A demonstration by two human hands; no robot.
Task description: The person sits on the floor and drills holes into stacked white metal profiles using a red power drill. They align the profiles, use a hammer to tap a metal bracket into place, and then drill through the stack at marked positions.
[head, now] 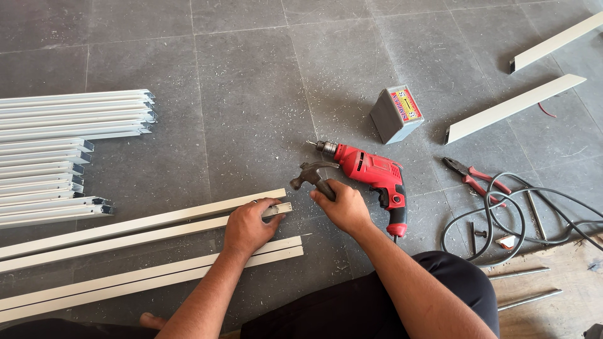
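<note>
Left hand [248, 227] pressing down on long white metal channel strip [144, 232] (grip loose, flat on top), right hand [342, 207] clenched around dark steel claw hammer [312, 174], red electric drill [374, 176] just beside, grey tiled floor [251, 75].

The right hand [344, 207] grips a claw hammer [313, 175] beside a red drill [372, 172]; the left hand [249, 226] presses a white metal channel [125, 233] on the floor.

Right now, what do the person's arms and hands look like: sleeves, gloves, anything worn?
Both arms are bare to the frame edge, no sleeves in view. The left hand and right hand are ungloved. No watch, wristband or bracelet shows on either wrist. Rings cannot be told at this size.
</note>
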